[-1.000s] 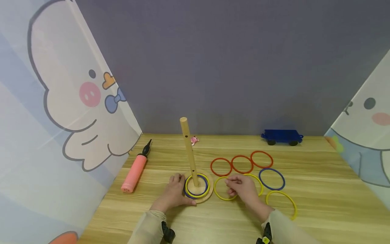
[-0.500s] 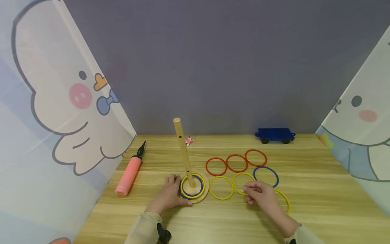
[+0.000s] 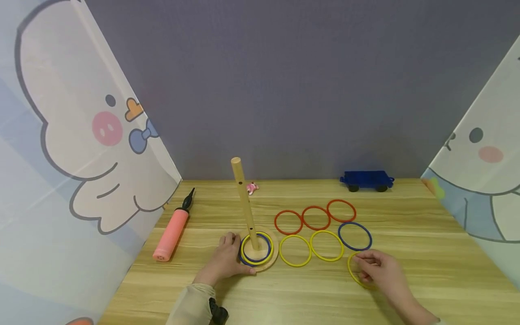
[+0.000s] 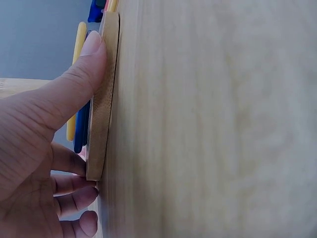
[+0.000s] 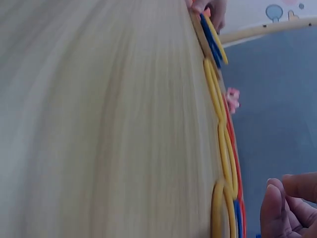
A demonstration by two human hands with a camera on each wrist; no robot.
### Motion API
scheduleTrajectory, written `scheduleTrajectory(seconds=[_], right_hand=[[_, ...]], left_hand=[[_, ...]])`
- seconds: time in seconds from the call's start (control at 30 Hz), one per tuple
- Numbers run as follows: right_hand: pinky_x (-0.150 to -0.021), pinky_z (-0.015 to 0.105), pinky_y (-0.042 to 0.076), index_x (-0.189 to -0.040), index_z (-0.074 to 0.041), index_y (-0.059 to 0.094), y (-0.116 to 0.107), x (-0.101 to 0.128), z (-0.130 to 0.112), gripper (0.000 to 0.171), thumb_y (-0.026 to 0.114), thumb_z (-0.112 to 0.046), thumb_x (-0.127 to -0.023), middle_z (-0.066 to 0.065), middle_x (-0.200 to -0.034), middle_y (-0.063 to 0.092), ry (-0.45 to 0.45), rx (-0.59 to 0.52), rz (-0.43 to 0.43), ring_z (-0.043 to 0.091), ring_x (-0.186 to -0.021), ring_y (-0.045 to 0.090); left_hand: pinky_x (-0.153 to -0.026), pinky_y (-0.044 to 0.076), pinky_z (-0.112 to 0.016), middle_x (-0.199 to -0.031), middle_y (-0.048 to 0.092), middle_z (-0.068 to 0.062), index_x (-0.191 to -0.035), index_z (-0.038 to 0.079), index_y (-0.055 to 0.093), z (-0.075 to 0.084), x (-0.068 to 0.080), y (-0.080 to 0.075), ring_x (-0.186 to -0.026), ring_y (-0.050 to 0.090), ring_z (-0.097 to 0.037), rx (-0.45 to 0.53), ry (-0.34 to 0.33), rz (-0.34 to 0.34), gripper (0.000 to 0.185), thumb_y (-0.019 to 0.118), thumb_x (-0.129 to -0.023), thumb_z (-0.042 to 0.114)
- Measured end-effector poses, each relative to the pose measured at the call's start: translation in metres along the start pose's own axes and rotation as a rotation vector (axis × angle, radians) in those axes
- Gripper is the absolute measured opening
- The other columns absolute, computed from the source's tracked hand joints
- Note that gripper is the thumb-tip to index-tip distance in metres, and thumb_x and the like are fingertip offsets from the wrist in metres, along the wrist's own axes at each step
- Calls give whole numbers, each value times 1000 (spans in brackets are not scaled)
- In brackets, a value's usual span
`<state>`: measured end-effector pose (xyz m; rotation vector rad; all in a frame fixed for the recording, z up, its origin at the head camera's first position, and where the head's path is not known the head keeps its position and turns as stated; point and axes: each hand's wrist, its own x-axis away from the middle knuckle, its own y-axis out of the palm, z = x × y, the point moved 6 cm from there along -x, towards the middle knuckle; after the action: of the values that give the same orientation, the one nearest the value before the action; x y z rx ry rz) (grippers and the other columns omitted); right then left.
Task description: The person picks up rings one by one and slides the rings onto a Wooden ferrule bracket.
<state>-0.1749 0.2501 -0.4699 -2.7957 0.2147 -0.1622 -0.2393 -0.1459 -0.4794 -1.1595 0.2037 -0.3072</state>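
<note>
My left hand (image 3: 221, 261) grips the left side of a round wooden base (image 3: 276, 253), thumb at the front and fingers behind. From that base rises a wooden post (image 3: 246, 203), with a yellow ring (image 3: 272, 247) and blue rings lying stacked around its foot. The left wrist view shows the thumb along the edge of the base (image 4: 103, 124). Over a yellow ring (image 3: 351, 272) on the right hovers my right hand (image 3: 383, 273). Its fingers are loosely bent, and in the right wrist view nothing shows between thumb and forefinger (image 5: 302, 184); the hand hides part of that ring.
Two yellow rings (image 3: 295, 266) (image 3: 327, 260), a blue ring (image 3: 355, 250) and three red rings (image 3: 316, 229) lie flat between base and right hand. A pink pump (image 3: 172, 234) lies left. At the back are a small pink figure (image 3: 252, 188) and a blue toy wagon (image 3: 367, 179).
My right hand has moved rightward from over the left yellow ring, past the middle one, to the rightmost. The left hand keeps its grip on the base. The rings lie as before.
</note>
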Motion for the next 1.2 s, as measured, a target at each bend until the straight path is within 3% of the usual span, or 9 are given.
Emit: scheduleTrajectory(seconds=[0.3, 0.5, 0.8, 1.0, 1.2], right_hand=[[-55, 28, 53, -104, 8, 67, -39, 1, 17, 28, 71, -16, -90, 9, -85, 70, 10, 269, 40, 15, -61, 64], [-54, 26, 49, -105, 6, 68, -53, -1, 26, 32, 72, -21, -88, 3, -81, 69, 10, 428, 29, 13, -59, 62], [-54, 25, 39, -78, -10, 66, -54, -2, 31, 17, 75, -23, -84, -5, -59, 59, -41, 619, -35, 9, -53, 51], [-59, 29, 40, -73, -12, 66, -54, -5, 32, 11, 68, -17, -83, -4, -59, 57, -18, 634, -70, 12, -57, 53], [-56, 27, 46, -76, -10, 69, -53, -5, 35, 9, 69, -16, -83, -2, -61, 60, 31, 563, -88, 13, -57, 57]], left_hand=[[-100, 40, -50, -135, 38, -24, -143, -11, 39, 1, 0, 0, -127, 35, -40, 3, -3, 0, 120, 83, -61, 64], [-99, 40, -51, -136, 38, -24, -143, -11, 38, 1, 0, 0, -127, 34, -40, 10, -5, -8, 120, 83, -61, 64], [-99, 40, -51, -134, 39, -23, -143, -10, 39, 1, 0, 0, -127, 34, -40, -13, -3, -5, 119, 83, -61, 64], [-98, 41, -51, -134, 39, -22, -142, -11, 39, 0, -1, 1, -126, 35, -40, -19, 0, -4, 120, 82, -60, 66], [-97, 41, -53, -134, 39, -22, -142, -11, 39, 0, 0, 2, -127, 34, -40, -20, -2, -3, 120, 81, -60, 67]])
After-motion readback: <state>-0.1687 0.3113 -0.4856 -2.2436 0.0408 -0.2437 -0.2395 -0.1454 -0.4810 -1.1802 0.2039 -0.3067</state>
